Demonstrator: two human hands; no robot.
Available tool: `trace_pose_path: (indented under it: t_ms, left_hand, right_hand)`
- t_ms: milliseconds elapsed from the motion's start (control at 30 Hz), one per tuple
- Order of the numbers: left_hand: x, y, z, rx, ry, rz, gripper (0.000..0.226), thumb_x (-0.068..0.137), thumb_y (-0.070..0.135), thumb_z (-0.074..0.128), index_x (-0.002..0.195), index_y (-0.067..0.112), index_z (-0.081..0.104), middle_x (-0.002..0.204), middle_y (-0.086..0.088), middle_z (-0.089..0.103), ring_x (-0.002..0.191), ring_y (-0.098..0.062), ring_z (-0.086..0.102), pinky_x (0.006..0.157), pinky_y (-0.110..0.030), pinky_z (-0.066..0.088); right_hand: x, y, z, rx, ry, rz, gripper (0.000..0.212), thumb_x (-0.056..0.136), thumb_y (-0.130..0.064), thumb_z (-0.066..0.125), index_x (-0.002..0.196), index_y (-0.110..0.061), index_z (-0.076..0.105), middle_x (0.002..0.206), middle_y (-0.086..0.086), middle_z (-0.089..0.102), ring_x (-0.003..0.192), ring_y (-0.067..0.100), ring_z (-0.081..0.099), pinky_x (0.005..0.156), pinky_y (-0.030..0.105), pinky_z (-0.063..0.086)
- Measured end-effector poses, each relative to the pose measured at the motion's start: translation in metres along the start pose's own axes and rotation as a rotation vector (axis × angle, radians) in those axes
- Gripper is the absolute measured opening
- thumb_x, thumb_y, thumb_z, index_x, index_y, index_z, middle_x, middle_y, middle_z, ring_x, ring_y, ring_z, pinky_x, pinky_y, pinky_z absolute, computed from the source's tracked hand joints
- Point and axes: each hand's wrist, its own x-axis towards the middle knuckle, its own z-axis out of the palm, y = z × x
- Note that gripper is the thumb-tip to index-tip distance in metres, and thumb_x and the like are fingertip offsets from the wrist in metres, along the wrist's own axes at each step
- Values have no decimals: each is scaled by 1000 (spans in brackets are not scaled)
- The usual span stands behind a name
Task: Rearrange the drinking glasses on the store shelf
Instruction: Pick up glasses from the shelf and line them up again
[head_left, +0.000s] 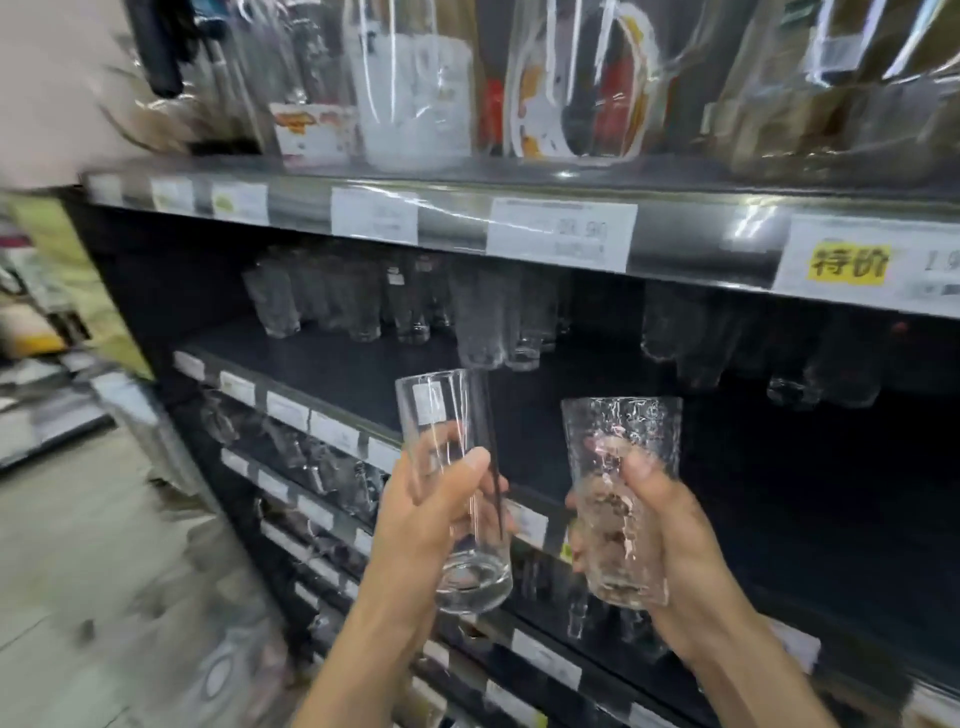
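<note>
A smooth tall glass is being gripped by the left hand in the lower centre of the frame, with fingers and thumb wrapped around its lower half. A textured glass is being gripped in the same way by the right hand, just to the right. Both are being held upright and apart (probably to prevent glass-on-glass contact), in front of the dark middle shelf and not resting on it. Rows of similar glasses are being displayed at the back of that shelf, at centre frame. The bare front strip is judged to be the likely placement area.
</note>
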Motion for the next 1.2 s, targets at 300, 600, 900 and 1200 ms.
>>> trace_pose_path:
  t_ms: [300, 600, 900, 1200]
  left_hand:
    - [-9, 34, -122, 19, 396, 104, 52, 64, 45, 79, 111, 28, 65, 84, -11, 69, 69, -28, 66, 74, -49, 53]
    - [3, 73, -221, 117, 526, 157, 61, 64, 48, 77, 118, 24, 63, 83, -10, 72, 68, -25, 66, 70, -42, 54]
    - [48, 95, -298, 102, 502, 128, 40, 66, 49, 76, 102, 36, 67, 85, -11, 70, 67, -29, 65, 68, -42, 53]
    - [113, 100, -356, 157, 451, 93, 79, 56, 58, 78, 125, 27, 56, 91, -11, 74, 74, -29, 69, 76, -47, 54]
  right_hand:
    - [68, 53, 124, -58, -304, 144, 92, 46, -69, 84, 119, -16, 65, 96, 17, 73, 68, 30, 67, 64, 44, 55]
    - [116, 94, 241, -56, -424, 234, 108, 41, -73, 87, 131, -20, 59, 115, 17, 69, 86, 34, 67, 80, 51, 56]
    - [161, 114, 299, -56, -402, 259, 116, 40, -74, 85, 132, -12, 52, 101, 20, 69, 69, 31, 68, 65, 42, 57]
    - [212, 136, 342, -132, -317, 212, 103, 39, -81, 80, 122, -25, 60, 111, 13, 71, 92, 35, 70, 81, 53, 57]
